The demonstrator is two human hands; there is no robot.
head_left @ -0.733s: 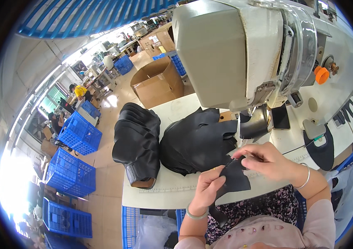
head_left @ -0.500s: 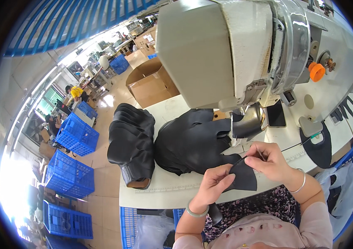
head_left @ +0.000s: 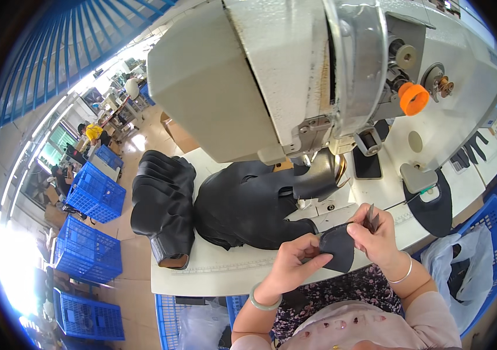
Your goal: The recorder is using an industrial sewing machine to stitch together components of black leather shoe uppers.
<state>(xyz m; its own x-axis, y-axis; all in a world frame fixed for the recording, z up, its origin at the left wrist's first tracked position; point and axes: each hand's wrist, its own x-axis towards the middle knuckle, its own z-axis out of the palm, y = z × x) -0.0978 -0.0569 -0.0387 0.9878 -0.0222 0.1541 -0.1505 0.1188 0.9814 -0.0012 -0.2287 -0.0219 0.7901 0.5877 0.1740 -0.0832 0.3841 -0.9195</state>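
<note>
Between my hands is a small curved piece of black leather-like material (head_left: 337, 249), held just in front of the sewing machine table's near edge. My left hand (head_left: 295, 261) pinches its left side, thumb on top. With thumb and finger, my right hand (head_left: 372, 236) grips its upper right edge. A small pointed metal tool (head_left: 371, 217), resembling thread snips, is also tucked in my right fingers. Just beyond lies a heap of black pieces (head_left: 242, 204) under the sewing machine head (head_left: 213, 87). Left of it, a stack of overlapping black pieces (head_left: 164, 204) rests on the table.
A phone (head_left: 367, 163) lies beside the machine. Further right is a black cut piece (head_left: 432, 204) with a grey block (head_left: 417, 178) on it. Blue crates with plastic bags stand at the right (head_left: 487, 256) and below the table (head_left: 169, 321). More blue crates (head_left: 88, 248) line the left aisle.
The view has shifted, so the machine looks larger and further left. My hands have drawn slightly closer to me, and the black piece is turned more upright between them.
</note>
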